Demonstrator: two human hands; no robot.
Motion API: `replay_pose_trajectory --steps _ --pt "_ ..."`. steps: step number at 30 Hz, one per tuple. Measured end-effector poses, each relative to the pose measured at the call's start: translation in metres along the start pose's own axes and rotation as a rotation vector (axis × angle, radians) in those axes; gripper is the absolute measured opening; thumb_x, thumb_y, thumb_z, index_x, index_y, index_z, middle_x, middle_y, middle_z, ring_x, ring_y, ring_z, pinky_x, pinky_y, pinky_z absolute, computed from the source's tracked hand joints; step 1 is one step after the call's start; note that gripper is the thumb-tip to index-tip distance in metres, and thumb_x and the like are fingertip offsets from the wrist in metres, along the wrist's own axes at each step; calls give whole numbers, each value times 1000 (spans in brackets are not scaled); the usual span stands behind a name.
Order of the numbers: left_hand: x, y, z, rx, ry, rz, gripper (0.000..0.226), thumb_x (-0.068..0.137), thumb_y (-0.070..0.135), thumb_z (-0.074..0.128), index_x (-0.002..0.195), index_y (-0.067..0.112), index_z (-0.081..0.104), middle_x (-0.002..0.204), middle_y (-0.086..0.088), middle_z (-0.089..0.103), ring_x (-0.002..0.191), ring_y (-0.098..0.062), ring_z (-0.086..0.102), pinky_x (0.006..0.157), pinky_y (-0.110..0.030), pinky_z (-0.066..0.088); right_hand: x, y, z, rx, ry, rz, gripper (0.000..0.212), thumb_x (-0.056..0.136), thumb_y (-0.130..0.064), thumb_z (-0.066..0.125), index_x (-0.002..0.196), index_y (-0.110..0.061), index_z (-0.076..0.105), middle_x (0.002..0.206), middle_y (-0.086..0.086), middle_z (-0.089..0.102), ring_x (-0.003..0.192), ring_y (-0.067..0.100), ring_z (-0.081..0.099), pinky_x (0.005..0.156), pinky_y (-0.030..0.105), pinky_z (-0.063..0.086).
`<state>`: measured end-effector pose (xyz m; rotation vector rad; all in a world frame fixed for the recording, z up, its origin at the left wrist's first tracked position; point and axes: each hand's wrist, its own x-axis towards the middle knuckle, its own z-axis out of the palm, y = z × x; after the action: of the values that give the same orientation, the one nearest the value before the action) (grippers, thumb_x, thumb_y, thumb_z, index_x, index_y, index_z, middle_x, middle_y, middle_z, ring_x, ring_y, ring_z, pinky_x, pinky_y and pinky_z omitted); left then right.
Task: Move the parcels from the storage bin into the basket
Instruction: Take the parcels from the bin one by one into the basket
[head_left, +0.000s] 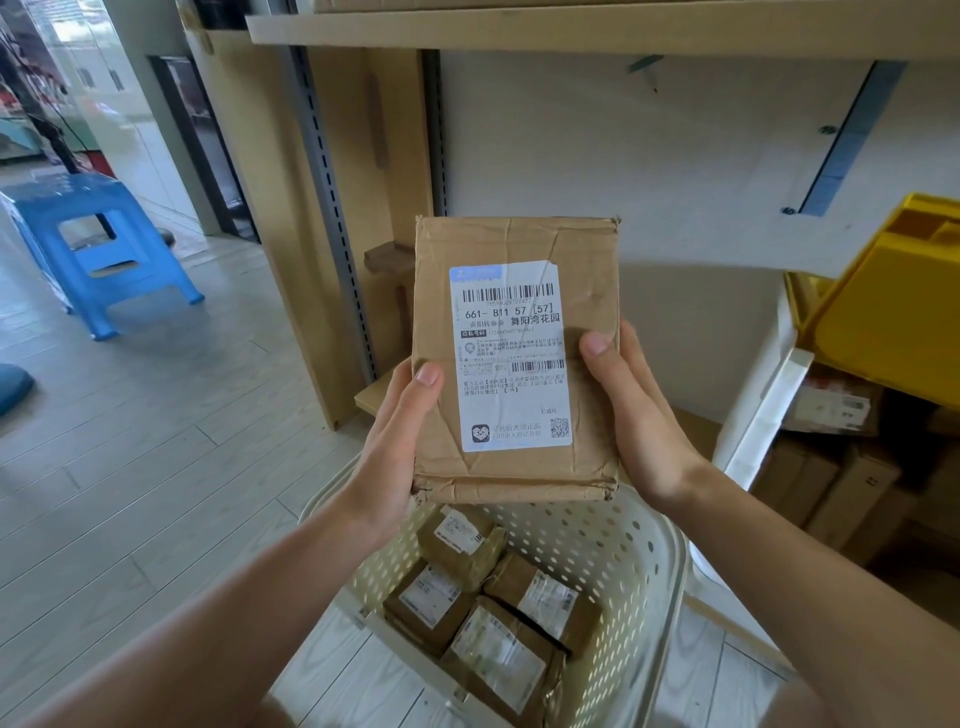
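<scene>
Parcel (514, 358) is held upright above the basket (613, 551), gripped at both side edges by left hand (395, 447) and right hand (639, 415), thumbs on front. Lowering flat onto the four parcels (488, 618) inside is advised, clear of the rim.

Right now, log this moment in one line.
both hands: left hand, right hand grip parcel | over basket | not released
</scene>
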<state>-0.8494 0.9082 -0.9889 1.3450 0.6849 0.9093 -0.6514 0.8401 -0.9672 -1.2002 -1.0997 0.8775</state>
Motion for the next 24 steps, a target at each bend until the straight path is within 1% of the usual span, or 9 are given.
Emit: replay_pose_trajectory --steps 2,7,11,14,16,19,21,23,24 --pt "1 -1 -1 -5 -1 -12 70 73 83 55 133 46 55 138 12 64 136 -22 53 118 -56 30 0 1 0 5 1 4 72 90 -59 51 154 -33 31 122 -24 68 115 -5 64 86 16 52" --pt "2 -5 -3 -4 -7 -7 75 71 86 55 135 46 54 141 12 61 139 -22 50 118 -56 29 0 -1 1 9 3 7 72 89 -58 51 154 -33 32 116 -30 69 110 -9 64 80 8 52" --pt "3 -6 -5 -1 -12 -22 102 64 94 57 151 46 38 157 13 44 148 -20 38 122 -57 21 -1 -2 0 6 24 4 74 88 -60 52 153 -32 35 122 -22 69 112 -3 66 88 22 52" --pt "4 -6 -8 18 -31 0 92 68 90 56 146 42 46 148 13 55 143 -20 45 122 -54 24 -1 -4 1 3 25 7 74 86 -61 54 153 -32 36 120 -19 71 111 0 68 93 26 51" --pt "4 -7 -11 35 -40 -37 85 73 87 55 145 42 47 145 12 58 141 -20 48 121 -54 26 -1 -3 -1 13 9 30 70 91 -59 61 151 -33 36 115 -16 73 110 5 70 91 29 54" --pt "6 -9 -16 51 -94 -150 59 91 72 45 141 42 48 138 12 64 132 -15 57 118 -52 35 2 2 -5 35 20 105 73 80 -50 70 146 -36 39 116 -2 74 103 14 74 87 32 59" --pt "8 -13 -23 66 -98 -272 49 94 68 40 133 41 55 129 8 70 124 -18 64 114 -52 41 3 8 -6 -41 15 146 78 75 -50 74 144 -38 40 121 5 70 100 14 74 83 31 60" --pt "9 -19 -32 102 -75 -379 55 91 65 40 132 34 59 125 2 73 121 -24 65 109 -52 45 4 15 -5 -201 -24 161 87 68 -55 83 143 -43 40 123 -1 64 100 11 71 80 28 61" --pt "10 -22 -36 131 -56 -421 55 93 63 42 132 29 61 123 -1 73 119 -27 66 107 -52 47 4 21 -4 -294 -51 159 92 66 -58 87 143 -44 39 123 -6 61 103 10 69 84 31 61"
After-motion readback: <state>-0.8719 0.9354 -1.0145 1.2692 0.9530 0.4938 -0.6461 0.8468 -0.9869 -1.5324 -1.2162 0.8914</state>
